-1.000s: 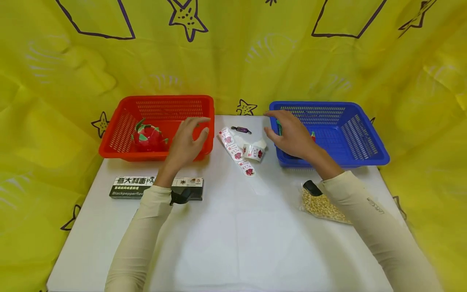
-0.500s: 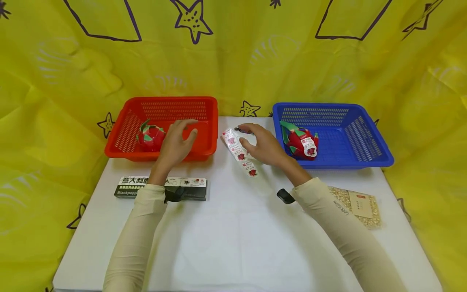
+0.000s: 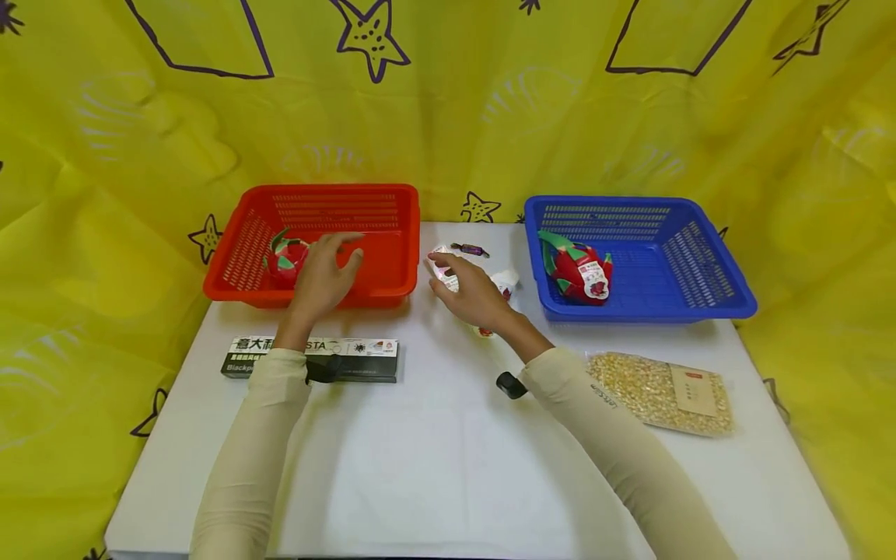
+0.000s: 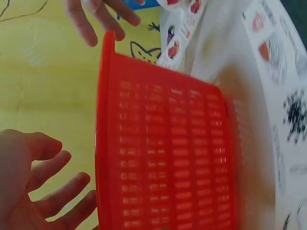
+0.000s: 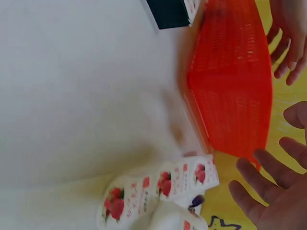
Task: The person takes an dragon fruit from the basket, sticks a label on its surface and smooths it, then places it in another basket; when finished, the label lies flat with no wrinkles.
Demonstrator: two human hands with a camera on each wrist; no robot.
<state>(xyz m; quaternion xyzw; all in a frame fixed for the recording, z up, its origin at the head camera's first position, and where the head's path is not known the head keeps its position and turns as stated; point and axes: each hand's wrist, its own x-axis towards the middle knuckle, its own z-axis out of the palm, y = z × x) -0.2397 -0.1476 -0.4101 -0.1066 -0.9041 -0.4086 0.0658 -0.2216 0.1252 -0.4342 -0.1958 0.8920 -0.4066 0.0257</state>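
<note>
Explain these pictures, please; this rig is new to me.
No machine here: a person's bare left hand and bare right hand, both holding nothing. One camera looks down from the head; one more sits on each wrist. On the white table: a red plastic basket and a blue plastic basket, each containing a red and green dragon fruit; a white printed sticker strip, a purple wrapped candy, a black and white pasta box and a clear bag of yellow kernels.

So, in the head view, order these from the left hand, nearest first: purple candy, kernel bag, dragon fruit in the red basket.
1. Dragon fruit: in the red basket, beside the left hand.
2. Purple candy: on the table, mid-scene.
3. Kernel bag: right side, before the blue basket.
</note>
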